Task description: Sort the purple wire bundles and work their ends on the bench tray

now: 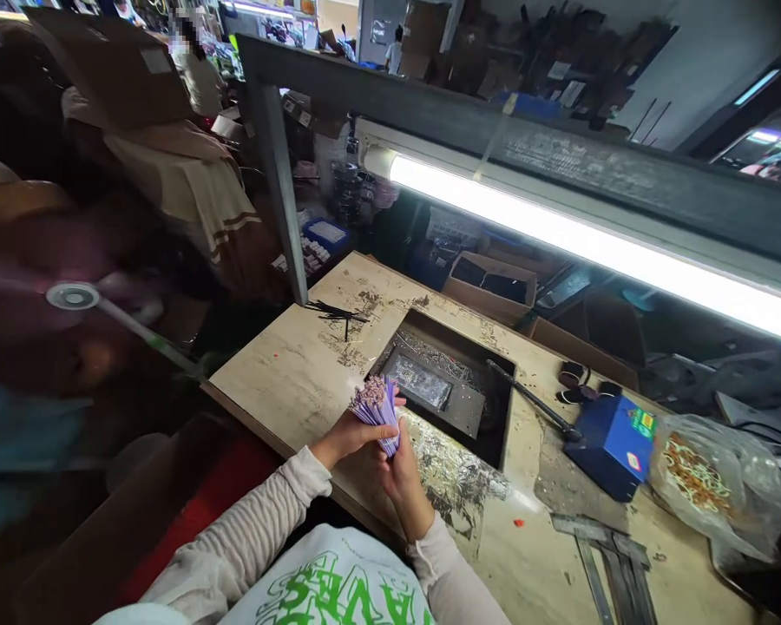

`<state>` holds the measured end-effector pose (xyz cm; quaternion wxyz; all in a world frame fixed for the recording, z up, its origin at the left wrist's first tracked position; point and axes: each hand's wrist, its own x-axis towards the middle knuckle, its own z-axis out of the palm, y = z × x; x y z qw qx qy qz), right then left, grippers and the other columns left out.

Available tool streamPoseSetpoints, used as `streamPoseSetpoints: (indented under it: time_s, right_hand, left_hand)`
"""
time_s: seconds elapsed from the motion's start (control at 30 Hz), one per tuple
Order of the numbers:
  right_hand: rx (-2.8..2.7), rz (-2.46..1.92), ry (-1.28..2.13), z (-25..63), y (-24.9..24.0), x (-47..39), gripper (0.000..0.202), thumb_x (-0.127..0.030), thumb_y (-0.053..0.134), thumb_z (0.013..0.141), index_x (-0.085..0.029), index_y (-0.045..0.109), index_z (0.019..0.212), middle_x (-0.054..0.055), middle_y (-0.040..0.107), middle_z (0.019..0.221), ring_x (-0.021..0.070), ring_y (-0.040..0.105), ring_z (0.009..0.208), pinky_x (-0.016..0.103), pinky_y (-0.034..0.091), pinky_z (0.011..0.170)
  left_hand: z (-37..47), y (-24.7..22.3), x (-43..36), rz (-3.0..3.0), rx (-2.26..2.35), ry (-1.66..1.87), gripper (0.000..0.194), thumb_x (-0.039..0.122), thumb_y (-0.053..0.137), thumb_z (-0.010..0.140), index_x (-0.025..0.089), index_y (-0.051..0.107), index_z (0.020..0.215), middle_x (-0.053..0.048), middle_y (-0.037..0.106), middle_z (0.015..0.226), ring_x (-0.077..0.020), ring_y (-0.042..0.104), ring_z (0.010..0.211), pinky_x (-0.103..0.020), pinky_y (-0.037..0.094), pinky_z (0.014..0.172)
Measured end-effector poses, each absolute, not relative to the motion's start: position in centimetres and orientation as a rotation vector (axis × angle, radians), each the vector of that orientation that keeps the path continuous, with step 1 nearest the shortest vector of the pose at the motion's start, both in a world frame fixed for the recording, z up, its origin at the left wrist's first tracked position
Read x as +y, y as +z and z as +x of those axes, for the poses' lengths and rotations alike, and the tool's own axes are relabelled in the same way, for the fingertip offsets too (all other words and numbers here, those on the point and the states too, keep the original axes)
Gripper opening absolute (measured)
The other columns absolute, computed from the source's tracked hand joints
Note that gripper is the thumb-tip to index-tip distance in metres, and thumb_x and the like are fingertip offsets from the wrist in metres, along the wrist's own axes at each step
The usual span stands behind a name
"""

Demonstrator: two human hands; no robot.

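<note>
A bundle of thin purple wires [378,412] with coppery-looking ends fans out at the top, held above the near edge of the table. My left hand [351,436] grips it from the left, thumb laid across the front. My right hand [403,464] wraps its lower part from the right, some fingers showing behind it. Just beyond the bundle, a dark rectangular recess [495,434] in the tabletop holds a metal plate [420,382] and scattered wire-like scraps.
Black strips [338,312] lie at the far left of the table [266,356]. On the right are a blue box [612,447] with a rod, a plastic bag [716,477] of small pieces and dark metal bars [615,564]. A lit tube lamp [560,234] hangs above; a fan [71,297] stands left.
</note>
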<state>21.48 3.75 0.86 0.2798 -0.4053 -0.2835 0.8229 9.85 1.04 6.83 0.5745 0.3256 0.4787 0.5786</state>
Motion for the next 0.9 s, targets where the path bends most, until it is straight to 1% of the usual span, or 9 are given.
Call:
streamPoseSetpoints:
  time_s: [0.07, 0.13, 0.23, 0.43, 0.53, 0.6, 0.7, 0.77, 0.9]
  right_hand:
    - [-0.833, -1.085, 2.26, 21.6, 0.8, 3.8, 0.057, -0.074, 0.046, 0.077, -0.021, 0.054, 0.097, -0.005, 0.052, 0.055, 0.0083, 0.041, 0.036, 0.018, 0.029, 0.03]
    - [-0.946, -1.077, 2.198, 21.9, 0.7, 4.5, 0.061, -0.074, 0.047, 0.076, -0.021, 0.053, 0.106, 0.0, 0.063, 0.073, 0.0111, 0.054, 0.046, 0.019, 0.036, 0.033]
    - [-1.045, -1.091, 1.994, 22.9, 0.5, 5.9, 0.058, -0.069, 0.052, 0.077, -0.024, 0.051, 0.112, 0.002, 0.064, 0.097, 0.0123, 0.061, 0.061, 0.019, 0.041, 0.038]
    - [-1.337, -1.154, 1.749, 24.4, -0.2, 5.9, 0.05, -0.055, 0.063, 0.076, -0.02, 0.052, 0.109, 0.008, 0.062, 0.103, 0.015, 0.06, 0.073, 0.024, 0.046, 0.051]
    - [-1.57, -1.123, 1.581, 24.8, -0.6, 5.2, 0.049, -0.049, 0.065, 0.076, -0.019, 0.052, 0.112, 0.01, 0.063, 0.103, 0.0188, 0.06, 0.081, 0.03, 0.05, 0.064]
    - [-1.748, -1.095, 1.413, 24.9, -0.7, 5.0, 0.047, -0.044, 0.065, 0.077, -0.018, 0.054, 0.114, 0.01, 0.062, 0.104, 0.0216, 0.059, 0.089, 0.036, 0.05, 0.074]
    - [-1.95, -0.992, 1.159, 24.4, -0.7, 4.8, 0.049, -0.041, 0.069, 0.074, -0.018, 0.056, 0.116, 0.011, 0.06, 0.11, 0.0262, 0.054, 0.104, 0.044, 0.045, 0.091]
    - [-1.978, -0.927, 1.106, 23.5, -0.6, 4.6, 0.054, -0.04, 0.072, 0.07, -0.018, 0.056, 0.117, 0.012, 0.059, 0.115, 0.0286, 0.051, 0.111, 0.048, 0.04, 0.098]
    - [-1.877, -0.865, 1.308, 21.9, 0.1, 4.0, 0.045, -0.032, 0.064, 0.072, -0.016, 0.058, 0.113, 0.01, 0.063, 0.109, 0.0268, 0.057, 0.102, 0.044, 0.046, 0.092]
  left_hand:
    - [9.4, 7.4, 0.8, 0.735, 1.231, 1.329, 0.059, 0.039, 0.08, 0.061, 0.014, 0.065, 0.112, -0.013, 0.068, 0.116, -0.0294, 0.062, 0.109, -0.044, 0.047, 0.098]
    - [9.1, 7.5, 0.7, 0.802, 1.376, 1.321, 0.049, 0.038, 0.078, 0.063, 0.012, 0.069, 0.103, -0.013, 0.072, 0.104, -0.0283, 0.065, 0.1, -0.042, 0.05, 0.092]
    - [8.7, 6.4, 0.5, 0.979, 1.559, 1.352, 0.039, 0.035, 0.078, 0.064, 0.013, 0.071, 0.095, -0.01, 0.073, 0.098, -0.0244, 0.066, 0.094, -0.037, 0.051, 0.089]
    - [6.6, 3.7, 0.3, 1.0, 1.506, 1.293, 0.047, 0.028, 0.085, 0.052, 0.013, 0.07, 0.094, -0.009, 0.072, 0.104, -0.0242, 0.065, 0.099, -0.037, 0.049, 0.094]
    - [5.4, 3.9, 0.6, 0.958, 1.405, 1.246, 0.055, 0.023, 0.088, 0.043, 0.016, 0.07, 0.095, -0.007, 0.072, 0.106, -0.0237, 0.064, 0.102, -0.036, 0.046, 0.099]
    - [5.2, 4.2, 1.0, 0.92, 1.363, 1.237, 0.054, 0.022, 0.088, 0.041, 0.017, 0.071, 0.092, -0.006, 0.073, 0.101, -0.0234, 0.065, 0.098, -0.036, 0.047, 0.097]
    - [6.3, 4.2, 1.5, 0.85, 1.356, 1.274, 0.046, 0.025, 0.087, 0.045, 0.015, 0.072, 0.087, -0.007, 0.075, 0.094, -0.0241, 0.067, 0.091, -0.037, 0.05, 0.093]
    - [7.9, 4.2, 1.6, 0.793, 1.374, 1.318, 0.044, 0.03, 0.084, 0.05, 0.013, 0.072, 0.089, -0.009, 0.074, 0.097, -0.0251, 0.068, 0.092, -0.039, 0.05, 0.092]
    - [11.0, 5.0, 1.3, 0.69, 1.456, 1.432, 0.048, 0.036, 0.083, 0.055, 0.013, 0.07, 0.096, -0.01, 0.073, 0.1, -0.0257, 0.068, 0.094, -0.039, 0.05, 0.091]
